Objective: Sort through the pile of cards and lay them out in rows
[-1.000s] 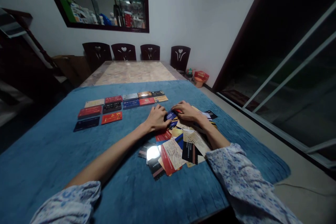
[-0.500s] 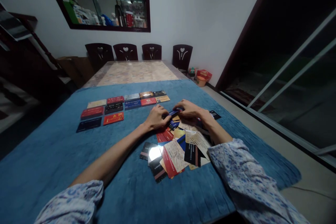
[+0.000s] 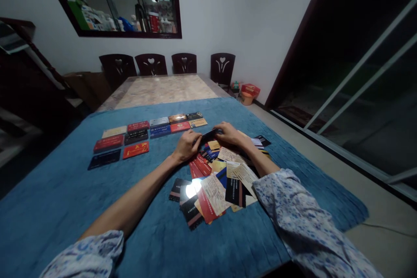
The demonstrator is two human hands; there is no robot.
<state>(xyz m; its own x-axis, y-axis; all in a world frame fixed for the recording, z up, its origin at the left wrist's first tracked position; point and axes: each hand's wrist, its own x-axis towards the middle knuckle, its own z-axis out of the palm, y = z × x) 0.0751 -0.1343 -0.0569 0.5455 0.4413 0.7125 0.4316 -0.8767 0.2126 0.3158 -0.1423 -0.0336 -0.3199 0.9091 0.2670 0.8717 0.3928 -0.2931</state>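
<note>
A dark card [image 3: 209,134] is held by its two ends between my hands, above the far edge of a loose heap. My left hand [image 3: 188,144] pinches its left end, and my right hand [image 3: 229,133] is closed on the other end. Below them spreads the heap of mixed cards: cream ones [image 3: 215,192], red ones [image 3: 199,166], and black ones [image 3: 236,191] with stripes, overlapping at many angles. Part of the heap is hidden under my right forearm. Farther left, cards lie in neat rows, among them an orange-red card [image 3: 136,150] and a navy card [image 3: 104,159].
A blue cloth [image 3: 140,208] covers the near part of the table, with the bare marble-patterned top [image 3: 163,89] beyond. One black card [image 3: 262,140] lies right of my right forearm. Dark chairs [image 3: 222,68] stand along the far end.
The card between my hands has tilted up and now shows as a thin dark strip rather than a blue face. The whole view has shifted slightly.
</note>
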